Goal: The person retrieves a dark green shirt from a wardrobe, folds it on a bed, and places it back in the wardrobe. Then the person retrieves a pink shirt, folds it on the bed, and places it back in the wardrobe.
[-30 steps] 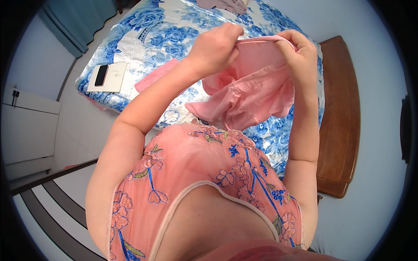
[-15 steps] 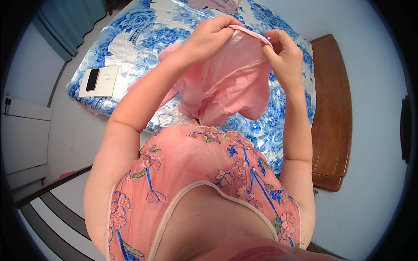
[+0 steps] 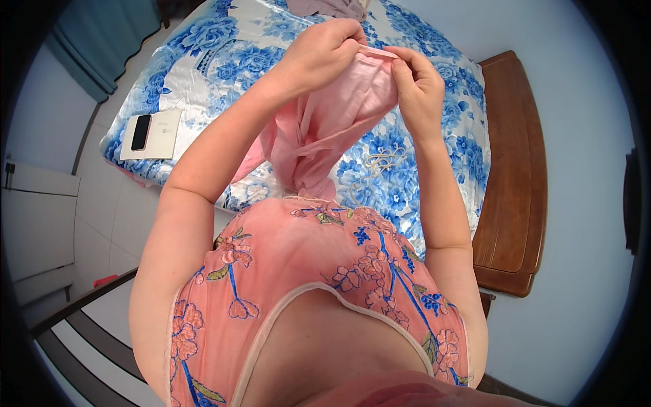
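A pink garment (image 3: 332,129) hangs from both my hands over the bed, its folds gathered and dropping toward me. My left hand (image 3: 324,54) is closed on one end of its upper hem. At the other end of that hem, my right hand (image 3: 419,88) pinches the edge between thumb and fingers. The strip of hem between the hands is short and fairly straight. Which kind of garment it is, I cannot tell. Its lowest part comes close to my chest, and part of it lies on the bed behind my left forearm.
The bed (image 3: 447,136) has a blue and white flowered cover. A phone (image 3: 141,132) lies on a white box or booklet (image 3: 167,136) at its left edge. A pale cord (image 3: 385,160) lies right of the garment; greyish cloth (image 3: 325,7) at the far end. The wooden headboard (image 3: 512,176) stands right.
My right hand has moved left toward my left hand, so the held hem is shorter. The garment hangs narrower and further left, uncovering the pale cord on the bed.
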